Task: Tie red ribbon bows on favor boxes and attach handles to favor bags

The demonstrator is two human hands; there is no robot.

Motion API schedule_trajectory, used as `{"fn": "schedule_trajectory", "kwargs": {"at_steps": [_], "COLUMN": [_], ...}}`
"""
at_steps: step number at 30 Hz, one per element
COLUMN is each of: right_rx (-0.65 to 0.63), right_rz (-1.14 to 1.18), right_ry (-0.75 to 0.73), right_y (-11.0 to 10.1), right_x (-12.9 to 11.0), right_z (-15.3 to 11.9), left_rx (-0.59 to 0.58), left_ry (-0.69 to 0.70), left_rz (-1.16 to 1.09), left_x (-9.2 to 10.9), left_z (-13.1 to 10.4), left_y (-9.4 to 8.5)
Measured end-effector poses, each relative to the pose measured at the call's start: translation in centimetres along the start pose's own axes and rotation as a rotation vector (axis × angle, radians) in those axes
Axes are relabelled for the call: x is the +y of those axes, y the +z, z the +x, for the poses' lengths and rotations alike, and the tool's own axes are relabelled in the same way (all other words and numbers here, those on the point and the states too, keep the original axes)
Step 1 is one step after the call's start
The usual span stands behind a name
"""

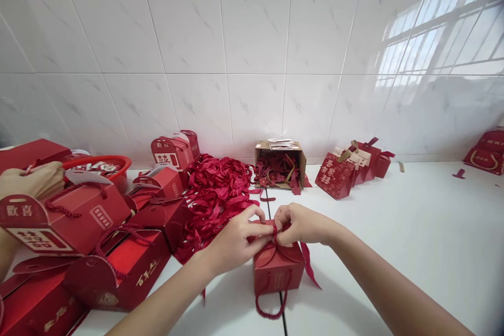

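A small red gift box [279, 273] with a rope handle hanging down its front stands before me on the white table. Both my hands are at its top, pinching a dark red ribbon [311, 268] whose loose end trails down the box's right side. My left hand [240, 236] has its fingers closed on the ribbon from the left. From the right, my right hand [301, 224] grips it between thumb and fingers. The ribbon's crossing point is partly hidden by my fingertips.
Several larger red boxes [153, 268] crowd the left, where another person's hand [31, 184] reaches in near a red basin [122, 173]. Behind my left hand lies a ribbon heap [216, 184]. A cardboard box [302, 165] and small standing boxes [334, 176] line the tiled wall.
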State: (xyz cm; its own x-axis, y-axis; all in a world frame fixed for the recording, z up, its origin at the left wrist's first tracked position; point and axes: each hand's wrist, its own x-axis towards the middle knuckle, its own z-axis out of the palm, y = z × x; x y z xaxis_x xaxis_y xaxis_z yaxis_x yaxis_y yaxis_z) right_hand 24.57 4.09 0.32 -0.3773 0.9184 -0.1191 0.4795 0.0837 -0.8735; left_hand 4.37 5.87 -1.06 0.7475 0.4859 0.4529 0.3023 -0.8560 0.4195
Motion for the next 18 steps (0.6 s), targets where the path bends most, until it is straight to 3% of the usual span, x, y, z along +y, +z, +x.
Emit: {"fn": "schedule_trajectory", "kwargs": {"at_steps": [6, 14, 18], "right_rx": [0.009, 0.181, 0.277], "right_rz": [-0.058, -0.216, -0.327], "right_ry": [-0.058, -0.054, -0.156], "right_y": [-0.1, -0.7, 0.0], "right_x": [-0.1, -0.4, -0.3], "right_z": [-0.4, -3.3, -3.9], "left_rx": [-0.018, -0.073, -0.148], "left_ry": [-0.026, -0.210, -0.337], "left_rz": [-0.082, 0.015, -0.259], "left_x": [0.0, 1.1, 1.2], "left_z": [1.4, 0.7, 0.9], "left_y": [-0.4, -2.7, -2.3]}}
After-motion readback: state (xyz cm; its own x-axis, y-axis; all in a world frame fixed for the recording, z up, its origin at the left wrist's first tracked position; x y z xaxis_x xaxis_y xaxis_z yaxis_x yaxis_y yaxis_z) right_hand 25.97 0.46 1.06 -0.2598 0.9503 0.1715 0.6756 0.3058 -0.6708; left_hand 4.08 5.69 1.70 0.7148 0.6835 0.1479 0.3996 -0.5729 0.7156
